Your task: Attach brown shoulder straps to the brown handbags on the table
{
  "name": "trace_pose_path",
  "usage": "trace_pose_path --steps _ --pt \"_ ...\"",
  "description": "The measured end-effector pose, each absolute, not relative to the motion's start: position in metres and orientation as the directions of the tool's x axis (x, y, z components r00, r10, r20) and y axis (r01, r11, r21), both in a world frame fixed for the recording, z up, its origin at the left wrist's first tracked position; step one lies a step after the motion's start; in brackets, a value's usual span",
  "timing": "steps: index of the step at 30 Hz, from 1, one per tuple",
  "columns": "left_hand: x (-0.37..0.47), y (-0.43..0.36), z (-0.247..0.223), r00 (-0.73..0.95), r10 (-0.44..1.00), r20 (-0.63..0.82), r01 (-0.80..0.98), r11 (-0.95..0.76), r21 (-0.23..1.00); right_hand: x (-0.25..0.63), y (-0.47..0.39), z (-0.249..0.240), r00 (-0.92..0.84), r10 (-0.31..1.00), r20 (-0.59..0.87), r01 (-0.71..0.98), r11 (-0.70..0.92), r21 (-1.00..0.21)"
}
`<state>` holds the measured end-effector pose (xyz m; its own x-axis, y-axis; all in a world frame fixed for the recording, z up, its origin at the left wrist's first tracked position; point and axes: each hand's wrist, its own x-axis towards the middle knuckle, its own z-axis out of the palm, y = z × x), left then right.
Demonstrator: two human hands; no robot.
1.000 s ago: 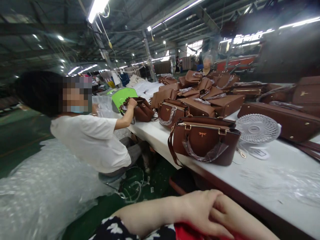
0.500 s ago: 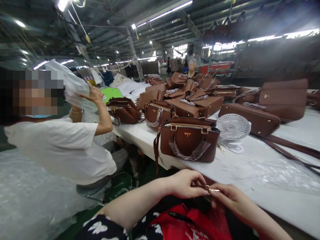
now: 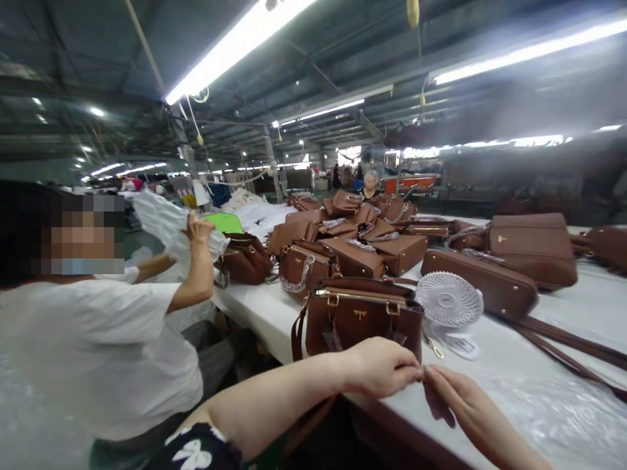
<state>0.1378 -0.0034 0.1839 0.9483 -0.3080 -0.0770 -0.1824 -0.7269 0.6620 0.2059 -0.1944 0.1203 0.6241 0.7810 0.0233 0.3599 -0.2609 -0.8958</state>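
Observation:
My left hand (image 3: 375,369) is closed in a pinch in front of the nearest brown handbag (image 3: 365,323). My right hand (image 3: 455,388) is closed too, its fingertips almost meeting those of the left. Whatever lies between the fingers is hidden, and no metal shows there now. The bag stands upright at the table's near edge with its top zip partly undone and a gold dragonfly emblem on its front. Its handles are wrapped in clear plastic and partly covered by my left hand. A brown strap (image 3: 297,333) hangs at its left side.
A white fan (image 3: 448,300) stands right of the bag, near a gold hook (image 3: 437,352). More brown handbags (image 3: 401,251) are piled behind. Clear plastic (image 3: 563,405) lies on the white table (image 3: 499,352). On the left, a co-worker (image 3: 122,326) handles a plastic bag (image 3: 161,222).
The view has tilted upward. Both my hands have lifted toward the bag's front, and the gold metal piece at their fingertips no longer shows. The co-worker's hands have shifted with the plastic.

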Motion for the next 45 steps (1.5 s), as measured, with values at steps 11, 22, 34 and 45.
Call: trace_pose_path --steps 11,22,34,45 --pt "0.205 0.021 0.234 0.847 -0.478 -0.23 0.161 -0.182 0.97 0.266 -0.191 0.166 0.43 0.631 0.645 0.897 -0.222 -0.381" --pt "0.291 0.0 0.218 0.996 -0.048 0.076 -0.064 -0.973 0.221 0.334 -0.135 0.087 0.842 0.507 -0.182 -0.203 -0.015 -0.979" --pt "0.297 -0.012 0.202 0.985 -0.171 0.011 -0.167 -0.974 -0.152 0.333 -0.138 0.084 0.928 0.299 0.223 0.242 -0.029 -0.97" --pt "0.259 0.018 0.24 0.921 -0.233 0.312 -0.29 -0.945 0.149 0.335 -0.147 0.109 0.869 0.374 0.324 0.454 -0.34 -0.824"
